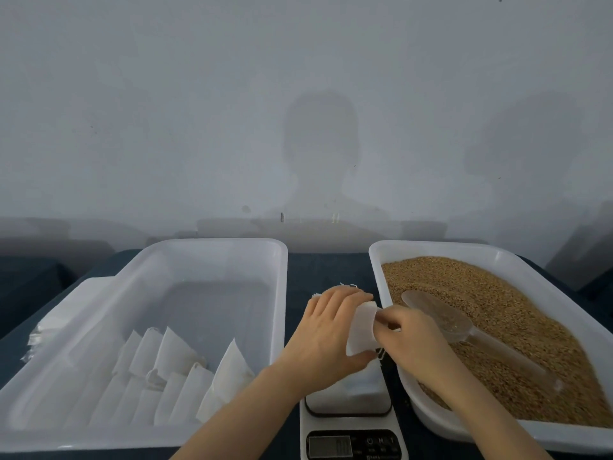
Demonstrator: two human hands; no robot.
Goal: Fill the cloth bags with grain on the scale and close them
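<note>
Here, a white cloth bag [361,330] is held over the platform of the scale [348,393], which is set at six o'clock in the view on the dark table [326,267]. The bag is wrapped by the curled fingers of the left hand [326,330], and its three o'clock edge is pinched by the thumb and fingertips of the right hand [409,336]. Whether the bag's base touches the platform cannot be told, since it is hidden by the hands.

At three o'clock from the scale, a white tray [374,257] is filled with brown grain [517,313]; a clear scoop [441,317] is laid on the grain, its handle pointed toward five o'clock. At nine o'clock from the scale, a second white tray [212,247] is seen, with a row of cloth bags [185,370] leaned together at its near end. A flat stack of white cloth [56,323] is placed just beyond that tray's nine o'clock side.
</note>
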